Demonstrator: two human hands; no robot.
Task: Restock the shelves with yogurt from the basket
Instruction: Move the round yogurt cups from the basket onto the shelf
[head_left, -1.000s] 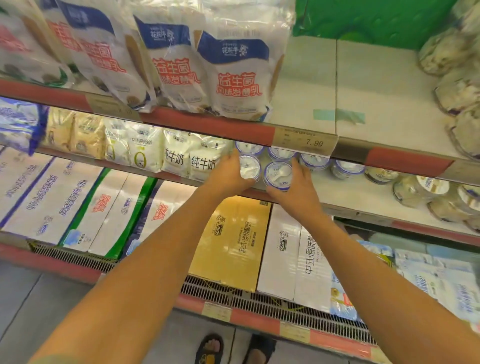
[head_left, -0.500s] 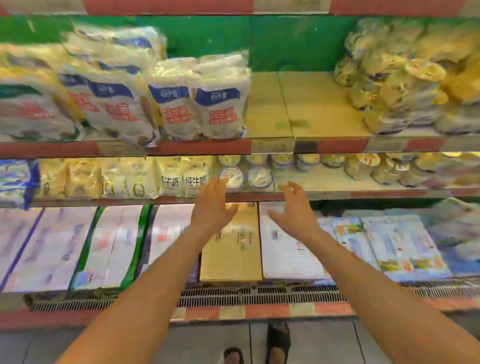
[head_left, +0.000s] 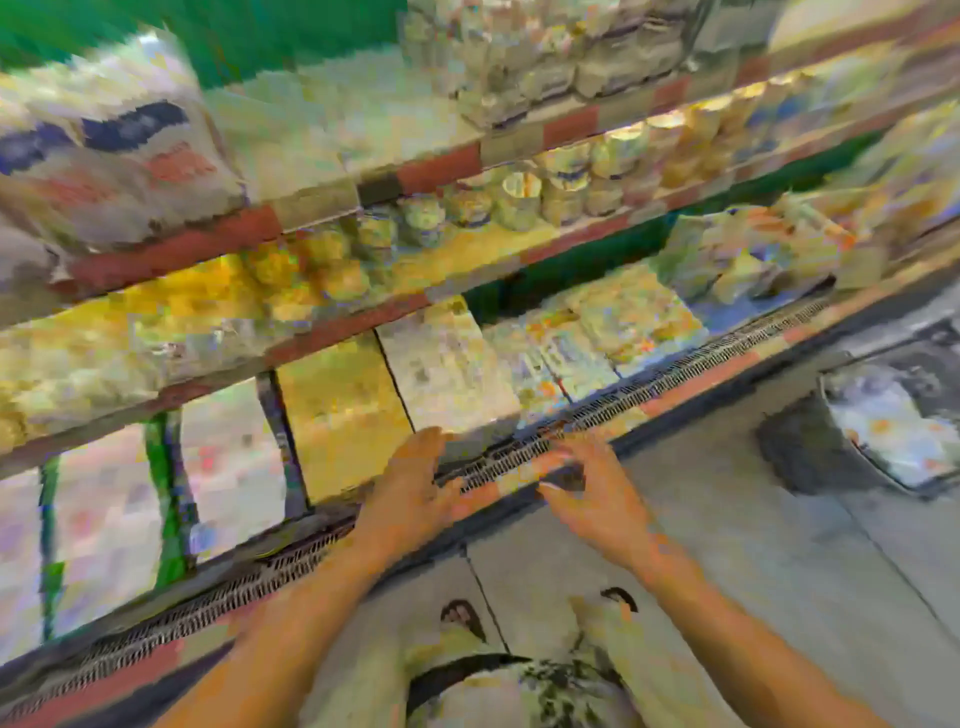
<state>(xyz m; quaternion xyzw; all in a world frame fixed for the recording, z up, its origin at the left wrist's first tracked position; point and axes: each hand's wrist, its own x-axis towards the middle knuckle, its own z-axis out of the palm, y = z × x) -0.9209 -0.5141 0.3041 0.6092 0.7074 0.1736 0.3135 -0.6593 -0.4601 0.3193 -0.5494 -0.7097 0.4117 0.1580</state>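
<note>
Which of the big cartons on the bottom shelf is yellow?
The yellow carton just above the left hand: the only yellow one, with a pale carton to its right and white, green-edged cartons to its left.

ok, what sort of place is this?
Most likely a shop's chilled dairy aisle, though the frame is blurred: tiered shelves with red edge strips, rows of small cups on the middle tier, boxed cartons above a vent grille.

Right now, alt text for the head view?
The left hand and right hand are open and empty, held low before the floor grille. Yogurt cups line the middle shelf; a dark basket sits on the floor at right. Blurred, tilted frame.
</note>
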